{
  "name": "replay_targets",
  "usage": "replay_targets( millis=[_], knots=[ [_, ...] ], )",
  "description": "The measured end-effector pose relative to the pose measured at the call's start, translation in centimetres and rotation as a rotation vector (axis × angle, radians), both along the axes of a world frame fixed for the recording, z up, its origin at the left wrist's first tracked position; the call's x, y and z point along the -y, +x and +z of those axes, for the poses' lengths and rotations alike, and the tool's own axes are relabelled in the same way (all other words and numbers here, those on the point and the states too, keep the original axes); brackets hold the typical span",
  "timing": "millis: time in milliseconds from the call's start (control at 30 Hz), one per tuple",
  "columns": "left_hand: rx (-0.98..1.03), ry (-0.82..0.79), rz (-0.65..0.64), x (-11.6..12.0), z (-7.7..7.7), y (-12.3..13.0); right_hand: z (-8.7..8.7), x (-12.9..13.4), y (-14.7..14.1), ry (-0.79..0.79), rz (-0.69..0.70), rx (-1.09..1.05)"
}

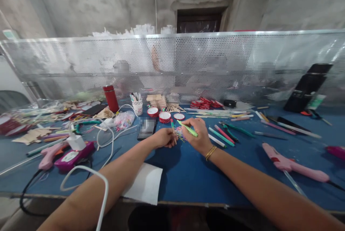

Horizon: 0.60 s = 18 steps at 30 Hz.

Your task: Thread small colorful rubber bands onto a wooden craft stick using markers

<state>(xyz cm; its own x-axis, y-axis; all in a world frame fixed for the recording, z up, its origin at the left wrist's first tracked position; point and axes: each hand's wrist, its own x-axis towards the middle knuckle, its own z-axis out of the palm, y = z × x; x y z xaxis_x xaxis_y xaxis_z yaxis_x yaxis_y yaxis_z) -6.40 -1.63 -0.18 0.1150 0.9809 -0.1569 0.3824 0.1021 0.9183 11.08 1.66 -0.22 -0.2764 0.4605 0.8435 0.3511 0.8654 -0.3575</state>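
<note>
My right hand (196, 134) is closed around a light green marker (191, 130), its tip pointing up and left. Just left of it, my left hand (165, 138) pinches a small flat stick (172, 124) that shows green and red at its upper end. Small colourful bands (180, 134) lie in a pile between the two hands, partly hidden by them. Behind the hands are round red-rimmed pieces (164, 116) with white tops. A dark phone (146, 128) lies behind my left wrist.
Markers (221, 135) and green-handled pliers (237, 129) lie to the right. Pink glue guns (293, 164) rest at both sides. A white cable (106, 188) crosses my left forearm; white paper (147, 184) lies beneath it. A red bottle (110, 98) stands behind.
</note>
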Motion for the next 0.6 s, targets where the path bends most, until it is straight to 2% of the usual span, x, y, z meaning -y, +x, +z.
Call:
replay_targets(
  millis=[200, 433, 600],
  knots=[
    [-0.013, -0.001, 0.002, -0.03, 0.09, 0.04, 0.19, 0.24, 0.01, 0.027, 0.024, -0.013],
    [0.005, -0.007, -0.011, 0.15, 0.18, 0.07, -0.55, -0.23, -0.27, -0.056, 0.043, 0.029],
    [0.003, -0.001, -0.013, 0.01, 0.06, -0.03, -0.45, -0.21, -0.15, -0.084, 0.036, 0.015]
  ],
)
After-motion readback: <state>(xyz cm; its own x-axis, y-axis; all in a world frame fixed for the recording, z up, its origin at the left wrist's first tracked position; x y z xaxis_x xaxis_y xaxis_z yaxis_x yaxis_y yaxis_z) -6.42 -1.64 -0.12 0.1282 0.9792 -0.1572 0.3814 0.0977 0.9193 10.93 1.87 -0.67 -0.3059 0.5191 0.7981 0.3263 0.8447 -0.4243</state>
